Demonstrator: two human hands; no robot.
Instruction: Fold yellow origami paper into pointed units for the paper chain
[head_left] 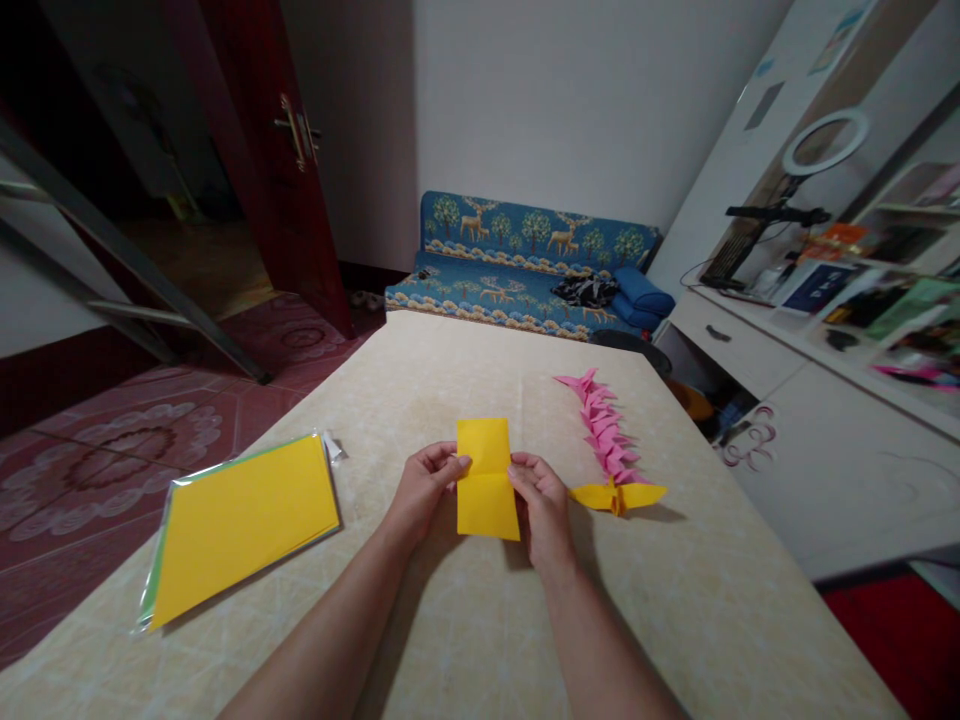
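A small yellow sheet of paper (484, 505), with a crease across its middle, is held up above the table between my two hands. My left hand (425, 487) pinches its left edge, thumb in front and fingers behind. On the opposite edge, my right hand (541, 500) grips it the same way. Just right of that hand sits a folded yellow paper crane (616, 496) with its wings spread. Behind the crane runs a row of several pink folded paper cranes (604, 425), packed close together.
A stack of larger yellow paper (247, 520) in a clear sleeve, with green showing at its edge, lies left on the patterned table (465, 370). Beyond stands a blue sofa (495, 270). A white cabinet (795, 450) flanks the right side; a metal ladder (142, 260) leans at left.
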